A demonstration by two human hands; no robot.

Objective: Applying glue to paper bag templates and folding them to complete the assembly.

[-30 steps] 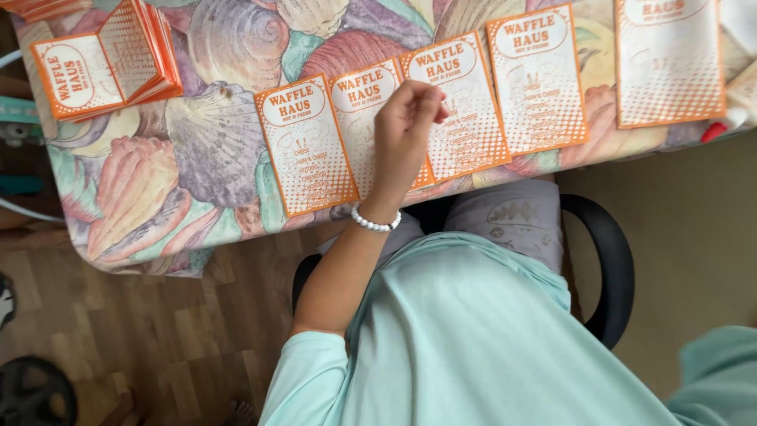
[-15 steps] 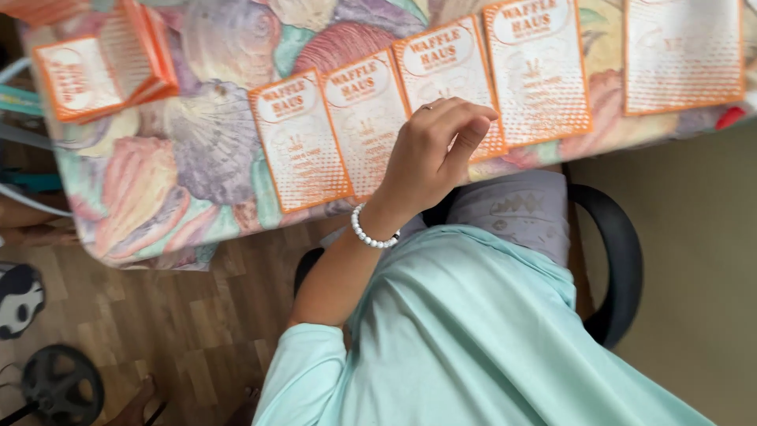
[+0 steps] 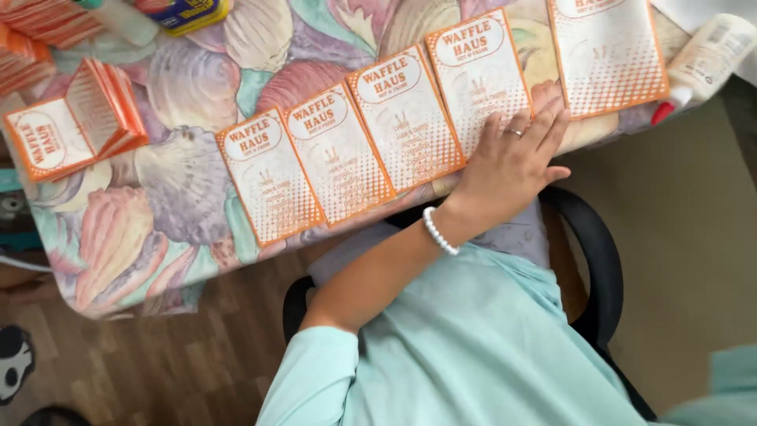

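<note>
A table (image 3: 158, 237) under a shell-print cloth fills the top, over wood floor at 7 o'clock. The left hand (image 3: 512, 162) lies flat, fingers spread and loose, touching the rightmost of four orange cards (image 3: 479, 79) in a row. A black chair (image 3: 595, 260) sits at 4 o'clock.

Table (image 3: 118, 260): covered with a pastel seashell-print cloth. Below it: brown wood-plank floor (image 3: 173, 371); black office chair (image 3: 599, 268) just beside the table's edge.
</note>
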